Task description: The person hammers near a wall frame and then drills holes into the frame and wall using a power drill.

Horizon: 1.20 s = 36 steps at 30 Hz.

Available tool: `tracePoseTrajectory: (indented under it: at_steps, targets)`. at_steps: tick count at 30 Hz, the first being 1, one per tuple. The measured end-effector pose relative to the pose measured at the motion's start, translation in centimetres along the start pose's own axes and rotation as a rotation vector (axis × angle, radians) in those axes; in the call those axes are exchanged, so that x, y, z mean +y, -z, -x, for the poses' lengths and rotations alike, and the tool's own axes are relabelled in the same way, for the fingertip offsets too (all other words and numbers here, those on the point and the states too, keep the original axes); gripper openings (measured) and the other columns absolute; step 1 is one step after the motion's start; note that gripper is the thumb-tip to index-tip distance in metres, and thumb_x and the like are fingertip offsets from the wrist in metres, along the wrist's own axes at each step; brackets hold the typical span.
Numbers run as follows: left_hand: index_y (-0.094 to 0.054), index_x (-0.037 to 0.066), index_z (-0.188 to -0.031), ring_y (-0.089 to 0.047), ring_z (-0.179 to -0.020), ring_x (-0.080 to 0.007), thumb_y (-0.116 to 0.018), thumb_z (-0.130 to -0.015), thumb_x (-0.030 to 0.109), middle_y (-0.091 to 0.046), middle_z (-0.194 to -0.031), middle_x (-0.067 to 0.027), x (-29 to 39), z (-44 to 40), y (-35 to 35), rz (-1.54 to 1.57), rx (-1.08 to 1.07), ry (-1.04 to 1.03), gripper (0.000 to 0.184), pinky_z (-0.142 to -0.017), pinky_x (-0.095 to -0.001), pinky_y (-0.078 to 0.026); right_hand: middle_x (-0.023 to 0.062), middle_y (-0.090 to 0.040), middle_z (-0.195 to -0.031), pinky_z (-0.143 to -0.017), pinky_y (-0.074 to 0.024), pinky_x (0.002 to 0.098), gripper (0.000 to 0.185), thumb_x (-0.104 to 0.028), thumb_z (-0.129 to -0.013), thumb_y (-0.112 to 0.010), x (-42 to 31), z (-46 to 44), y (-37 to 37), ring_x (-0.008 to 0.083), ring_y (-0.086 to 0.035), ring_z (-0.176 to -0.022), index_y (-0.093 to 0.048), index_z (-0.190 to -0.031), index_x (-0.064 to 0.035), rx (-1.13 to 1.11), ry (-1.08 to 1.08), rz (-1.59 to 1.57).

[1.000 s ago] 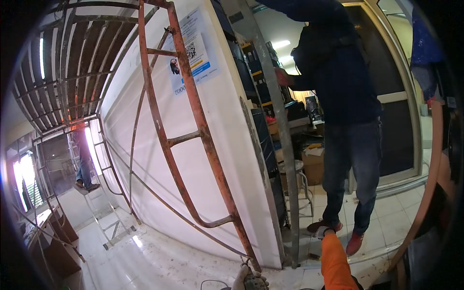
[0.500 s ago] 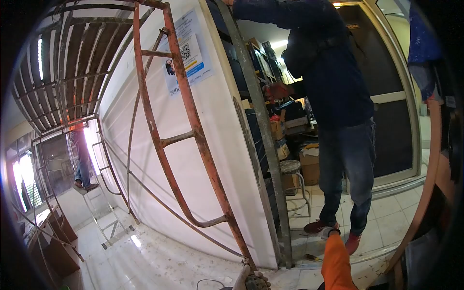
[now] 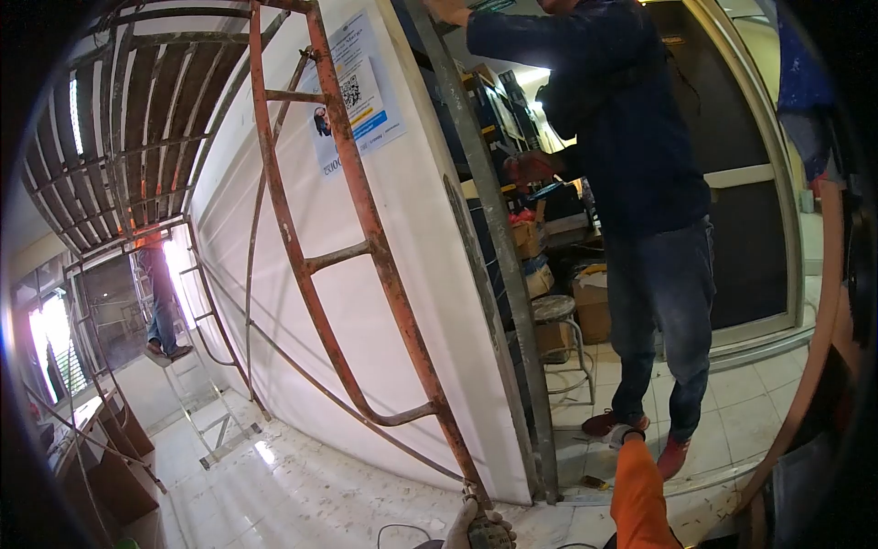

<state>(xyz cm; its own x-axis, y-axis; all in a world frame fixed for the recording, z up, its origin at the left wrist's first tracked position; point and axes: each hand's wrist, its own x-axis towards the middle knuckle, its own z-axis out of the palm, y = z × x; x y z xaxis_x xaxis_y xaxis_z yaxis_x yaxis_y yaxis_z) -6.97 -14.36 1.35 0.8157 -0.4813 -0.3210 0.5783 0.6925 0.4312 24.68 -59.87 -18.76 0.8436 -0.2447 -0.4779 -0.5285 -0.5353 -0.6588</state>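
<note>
At the bottom edge, my left hand [image 3: 460,529] in a pale, dirty glove is closed round a dark drill-like power tool [image 3: 491,536]. The narrow nose of this tool points up beside the foot of a rusty orange scaffold frame [image 3: 402,302]; whether they touch I cannot tell. My right arm, in an orange sleeve, reaches forward over the floor. At its end my right hand [image 3: 626,434], seemingly in a grey glove, appears in front of a co-worker's red shoe; its fingers are too small to make out.
A co-worker [image 3: 645,137] in dark clothes stands in the doorway, one hand at the metal post [image 3: 508,247]. Behind are a stool [image 3: 552,309] and boxes. Another person [image 3: 160,297] stands on a ladder [image 3: 212,416] at the far left, below slatted scaffold planks. A cable [image 3: 402,528] lies nearby.
The view has shifted slightly. My left hand and the tool show a little higher and further right. The co-worker's raised hand now shows more at the post's top.
</note>
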Motion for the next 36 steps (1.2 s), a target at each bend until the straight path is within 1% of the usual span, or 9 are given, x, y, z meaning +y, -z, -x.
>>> tracePoseTrajectory:
  at_steps: [8,11,16,18,21,23,26,28,36]
  targets:
    - [-0.057,0.021,-0.075,-0.033,-0.049,-0.0097,-0.059,-0.098,0.069,-0.032,-0.054,0.0077,0.3,0.5,0.0,-0.115,-0.014,-0.061,0.053,-0.049,-0.0278,-0.032,0.0091,-0.073,-0.122,-0.098,-0.0511,0.04,0.045,-0.047,-0.102,-0.052,0.1,-0.1,-0.3,0.0256,-0.068,-0.109,-0.07,-0.124,-0.013,0.018,0.036,0.007]
    - [-0.064,0.015,-0.09,-0.046,-0.057,-0.0163,-0.053,-0.099,0.073,-0.046,-0.063,0.0,1.0,-0.9,3.4,-0.075,-0.169,0.0,0.059,-0.053,-0.0327,-0.042,0.0089,-0.073,-0.121,-0.097,-0.0512,0.0394,0.043,-0.045,-0.104,-0.051,0.2,-0.1,-0.5,0.0255,-0.068,-0.108,-0.071,-0.123,-0.0126,0.024,0.046,-0.003]
    - [-0.055,0.023,-0.076,-0.042,-0.05,-0.013,-0.057,-0.102,0.064,-0.043,-0.059,0.0053,0.6,0.4,0.0,-0.012,-0.126,-0.074,0.049,-0.046,-0.0314,-0.034,0.0086,-0.073,-0.12,-0.096,-0.0514,0.0385,0.04,-0.041,-0.106,-0.048,1.7,-1.3,-1.8,0.0254,-0.068,-0.106,-0.072,-0.121,-0.0119,0.052,0.122,0.025]
    - [-0.057,0.018,-0.083,-0.051,-0.061,-0.0194,-0.057,-0.102,0.063,-0.051,-0.069,-0.0013,0.4,0.8,0.4,-0.084,-0.028,-0.079,0.049,-0.056,-0.0365,-0.041,0.0085,-0.073,-0.12,-0.096,-0.0514,0.0381,0.039,-0.04,-0.107,-0.048,2.6,-2.1,-2.9,0.0253,-0.068,-0.105,-0.072,-0.12,-0.0117,0.113,0.299,0.13]
    - [-0.065,0.007,-0.101,-0.07,-0.086,-0.0335,-0.052,-0.101,0.068,-0.07,-0.092,-0.0171,1.7,0.7,2.6,-0.292,0.128,-0.08,0.063,-0.077,-0.0463,-0.059,0.0083,-0.074,-0.119,-0.095,-0.0515,0.0375,0.038,-0.037,-0.109,-0.046,2.7,-2.8,-3.4,0.0253,-0.068,-0.104,-0.072,-0.119,-0.0112,0.457,1.042,0.571]
    - [-0.064,0.008,-0.102,-0.069,-0.086,-0.0332,-0.049,-0.101,0.07,-0.07,-0.093,-0.0169,2.3,1.0,2.0,-0.334,0.115,-0.105,0.064,-0.077,-0.0452,-0.058,0.0082,-0.074,-0.118,-0.094,-0.0516,0.0371,0.038,-0.036,-0.11,-0.045,2.0,-3.5,-3.5,0.0252,-0.068,-0.104,-0.073,-0.119,-0.011,0.557,1.071,0.458]
    - [-0.063,0.007,-0.105,-0.07,-0.091,-0.033,-0.047,-0.104,0.066,-0.07,-0.101,-0.0159,3.0,1.8,2.8,-0.386,0.097,-0.226,0.061,-0.085,-0.0477,-0.058,0.0089,-0.075,-0.105,-0.087,-0.0533,0.0376,0.025,-0.031,-0.106,-0.061,2.5,-6.8,-5.7,0.0253,-0.071,-0.097,-0.072,-0.114,-0.0096,0.604,0.632,-0.029]
    - [-0.063,0.005,-0.106,-0.07,-0.089,-0.0331,-0.047,-0.104,0.067,-0.069,-0.098,-0.0167,3.4,2.2,2.5,-0.349,0.166,-0.259,0.064,-0.084,-0.0476,-0.059,0.0059,-0.076,-0.101,-0.084,-0.0547,0.0355,0.032,-0.039,-0.105,-0.062,-0.2,-6.6,-6.6,0.019,-0.071,-0.092,-0.071,-0.12,-0.0117,0.342,0.241,-0.867]
    - [-0.061,0.003,-0.109,-0.07,-0.087,-0.0366,-0.045,-0.098,0.077,-0.068,-0.097,-0.019,5.4,3.1,5.1,-0.313,0.139,-0.28,0.076,-0.078,-0.0492,-0.06,0.0068,-0.073,-0.122,-0.095,-0.0518,0.0409,0.056,-0.058,-0.106,-0.056,4.2,0.2,-18.7,0.0203,-0.067,-0.109,-0.065,-0.133,-0.0094,0.43,0.328,-1.35]
